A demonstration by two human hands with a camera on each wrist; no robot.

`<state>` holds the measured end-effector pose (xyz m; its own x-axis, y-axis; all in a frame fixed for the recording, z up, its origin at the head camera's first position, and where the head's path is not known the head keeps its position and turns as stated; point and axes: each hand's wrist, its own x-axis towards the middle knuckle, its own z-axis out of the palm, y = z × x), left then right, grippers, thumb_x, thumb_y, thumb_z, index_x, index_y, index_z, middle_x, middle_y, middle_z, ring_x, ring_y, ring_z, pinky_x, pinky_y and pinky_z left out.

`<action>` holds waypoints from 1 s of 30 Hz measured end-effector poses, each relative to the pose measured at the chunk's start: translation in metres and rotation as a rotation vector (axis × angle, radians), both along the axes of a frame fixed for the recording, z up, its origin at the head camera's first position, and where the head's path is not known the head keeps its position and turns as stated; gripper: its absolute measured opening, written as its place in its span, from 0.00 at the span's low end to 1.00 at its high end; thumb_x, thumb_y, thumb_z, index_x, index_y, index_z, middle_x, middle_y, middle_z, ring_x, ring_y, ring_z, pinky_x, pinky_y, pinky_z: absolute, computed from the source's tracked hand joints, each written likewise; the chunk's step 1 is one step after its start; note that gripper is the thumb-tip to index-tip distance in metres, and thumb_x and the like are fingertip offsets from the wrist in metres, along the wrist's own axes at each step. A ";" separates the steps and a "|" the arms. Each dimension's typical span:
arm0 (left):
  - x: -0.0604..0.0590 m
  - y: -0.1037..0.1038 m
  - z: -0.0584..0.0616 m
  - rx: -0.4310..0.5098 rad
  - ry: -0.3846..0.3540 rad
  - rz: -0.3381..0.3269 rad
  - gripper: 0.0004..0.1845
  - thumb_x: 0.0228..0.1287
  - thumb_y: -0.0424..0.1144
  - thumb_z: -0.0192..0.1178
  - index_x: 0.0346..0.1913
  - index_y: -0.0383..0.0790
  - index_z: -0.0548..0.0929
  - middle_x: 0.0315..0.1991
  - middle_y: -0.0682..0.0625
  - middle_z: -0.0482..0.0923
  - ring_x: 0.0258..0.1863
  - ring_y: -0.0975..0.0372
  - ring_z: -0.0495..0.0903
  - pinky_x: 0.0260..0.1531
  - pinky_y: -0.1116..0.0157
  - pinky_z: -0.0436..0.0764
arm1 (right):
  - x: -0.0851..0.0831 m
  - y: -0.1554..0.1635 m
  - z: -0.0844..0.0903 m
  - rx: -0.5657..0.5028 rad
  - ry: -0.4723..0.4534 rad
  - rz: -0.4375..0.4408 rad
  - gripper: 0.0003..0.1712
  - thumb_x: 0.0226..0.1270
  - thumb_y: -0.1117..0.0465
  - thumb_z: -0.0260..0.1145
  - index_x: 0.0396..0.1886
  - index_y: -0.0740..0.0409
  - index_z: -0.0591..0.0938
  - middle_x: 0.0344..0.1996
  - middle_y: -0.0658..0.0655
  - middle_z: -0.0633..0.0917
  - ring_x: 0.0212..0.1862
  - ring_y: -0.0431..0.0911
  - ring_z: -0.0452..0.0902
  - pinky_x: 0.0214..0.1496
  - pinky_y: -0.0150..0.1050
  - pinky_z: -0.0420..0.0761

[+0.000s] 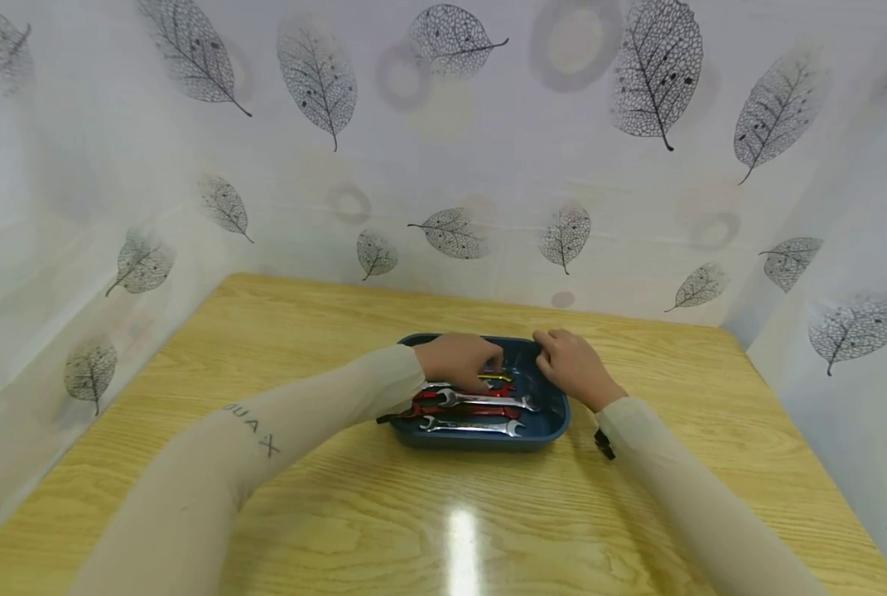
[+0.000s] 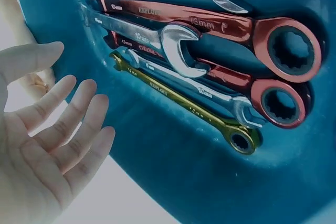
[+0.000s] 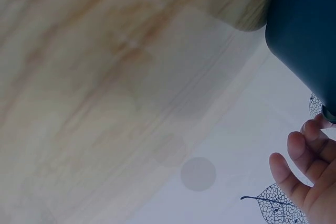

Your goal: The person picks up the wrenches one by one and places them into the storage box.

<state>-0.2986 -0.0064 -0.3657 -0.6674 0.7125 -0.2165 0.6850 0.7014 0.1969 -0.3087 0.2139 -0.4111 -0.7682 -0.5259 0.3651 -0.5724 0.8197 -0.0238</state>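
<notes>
1. While the left hand [image 1: 458,362] hovers over the blue tray [image 1: 555,422] with fingers spread and holding nothing, the wrenches lie in a row along the tray's near and left part; the tray itself sits at mid-table, toward the far edge.
2. Nearest its fingertips is the gold wrench [image 2: 184,103], the slimmest piece, beside the two red ratchet wrenches [image 2: 210,24].
3. A clean lift probably calls for pinching one shaft at mid-length, since the silver wrench [image 2: 157,38] overlaps the red ones and may drag.
4. The right hand [image 1: 573,364] rests at the tray's far right rim, fingers loosely bent; whether it grips the rim cannot be told. Steadying the tray there would likely prevent sliding.
</notes>
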 end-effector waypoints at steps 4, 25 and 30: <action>0.003 -0.005 0.004 0.006 0.006 0.002 0.18 0.60 0.46 0.60 0.52 0.46 0.77 0.37 0.53 0.80 0.30 0.65 0.75 0.32 0.67 0.75 | 0.000 0.000 0.001 -0.002 -0.007 -0.009 0.03 0.58 0.66 0.54 0.27 0.58 0.69 0.16 0.52 0.67 0.21 0.45 0.61 0.25 0.37 0.62; 0.010 -0.032 0.020 -0.083 0.127 0.045 0.23 0.58 0.46 0.61 0.56 0.44 0.75 0.50 0.49 0.77 0.44 0.60 0.77 0.46 0.61 0.78 | -0.001 0.001 -0.001 0.008 0.002 0.005 0.04 0.59 0.67 0.54 0.26 0.57 0.68 0.16 0.52 0.66 0.20 0.44 0.59 0.25 0.36 0.61; 0.013 -0.040 0.022 -0.074 0.163 0.050 0.23 0.58 0.46 0.61 0.56 0.43 0.75 0.51 0.49 0.77 0.46 0.59 0.78 0.47 0.61 0.78 | -0.001 0.001 -0.002 0.007 0.005 0.002 0.03 0.59 0.66 0.54 0.27 0.57 0.68 0.16 0.52 0.66 0.21 0.44 0.60 0.25 0.36 0.61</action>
<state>-0.2860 -0.0462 -0.3441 -0.7319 0.6639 -0.1537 0.6678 0.7437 0.0326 -0.3097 0.2151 -0.4128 -0.7655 -0.5300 0.3649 -0.5740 0.8187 -0.0151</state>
